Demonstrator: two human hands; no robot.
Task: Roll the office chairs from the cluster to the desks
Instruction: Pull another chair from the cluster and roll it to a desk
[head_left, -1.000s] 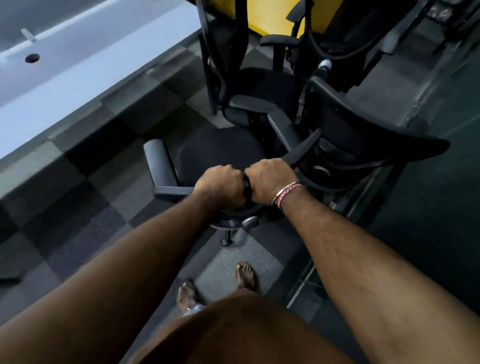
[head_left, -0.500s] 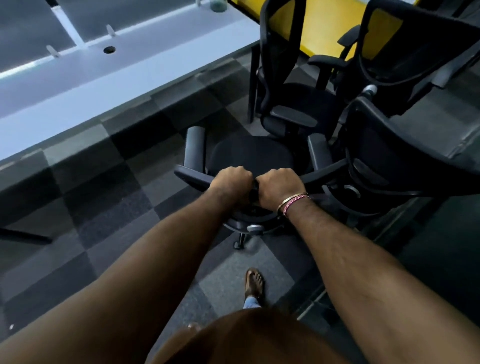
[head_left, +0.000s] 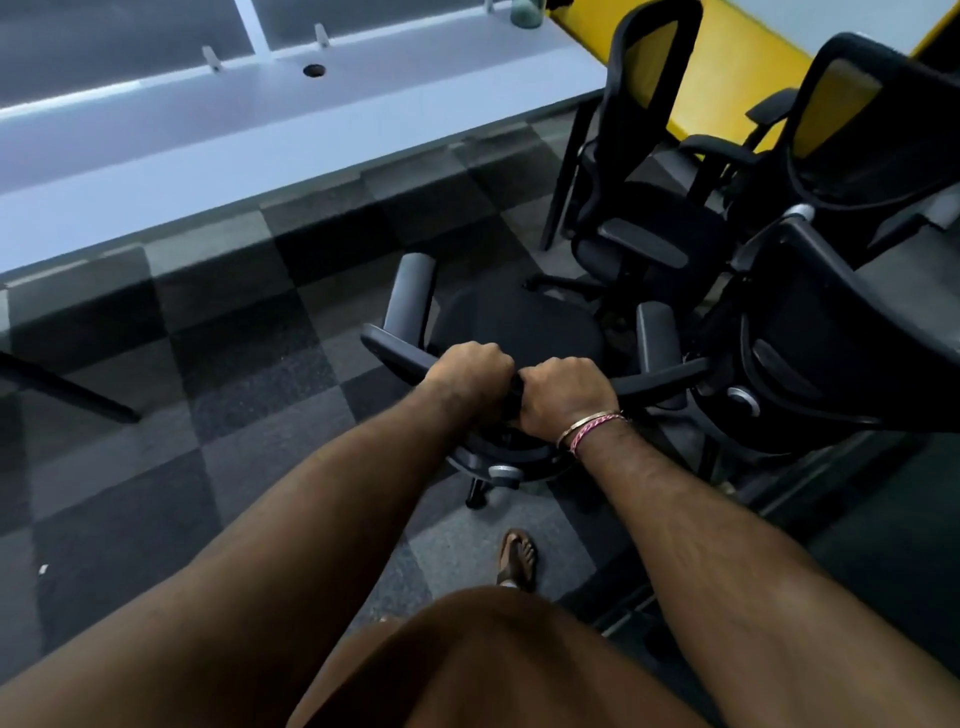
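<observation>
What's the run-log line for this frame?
left hand: grips chair backrest | right hand: grips same | desk: ahead-left | chair cluster: right

Our forearms are bare; the right wrist wears a metal bangle (head_left: 586, 423) and pink thread band (head_left: 597, 433), lower centre a brown sandal (head_left: 515, 560).

The fingers of both hands are hidden behind the chair's top bar (head_left: 395, 353); the desk (head_left: 260, 156) is cut off at the left edge.
</observation>
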